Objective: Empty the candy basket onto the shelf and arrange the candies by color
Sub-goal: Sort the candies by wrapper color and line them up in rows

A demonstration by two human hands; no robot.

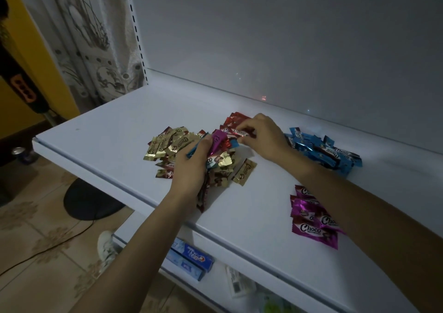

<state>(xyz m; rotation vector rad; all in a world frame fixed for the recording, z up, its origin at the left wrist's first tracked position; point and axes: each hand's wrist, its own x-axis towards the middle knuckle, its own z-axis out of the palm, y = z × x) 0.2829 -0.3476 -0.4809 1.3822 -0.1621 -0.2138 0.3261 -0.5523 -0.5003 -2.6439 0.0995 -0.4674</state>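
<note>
The candies are lying on the white shelf (107,125) in sorted groups around the two hands. The gold pile (165,145) is sitting just left of the left hand (191,166), touching its knuckle side. The red pile (233,121) is lying at the back, directly at the fingertips of the right hand (266,135). The blue pile (321,152) is resting just beyond the right wrist, and the magenta pile (314,216) is lying near the front edge, well apart from both sets of fingers. The right forearm is crossing over the near part of the blue pile and the inner edge of the magenta pile, hiding both. The left palm is covering most of the bunch beneath it, so its count cannot be told. Dim light is blurring the wrapper print at the back. Toothpaste boxes (191,257) on the lower shelf are being cut off by the shelf edge. The left fingers are curling tightly round a mixed bunch, with a magenta candy (219,140) sticking up beside the thumb, along with blue and gold wrappers. The right fingers are bending close together, pinching a red wrapper (241,133) at the near edge of the red pile.
</note>
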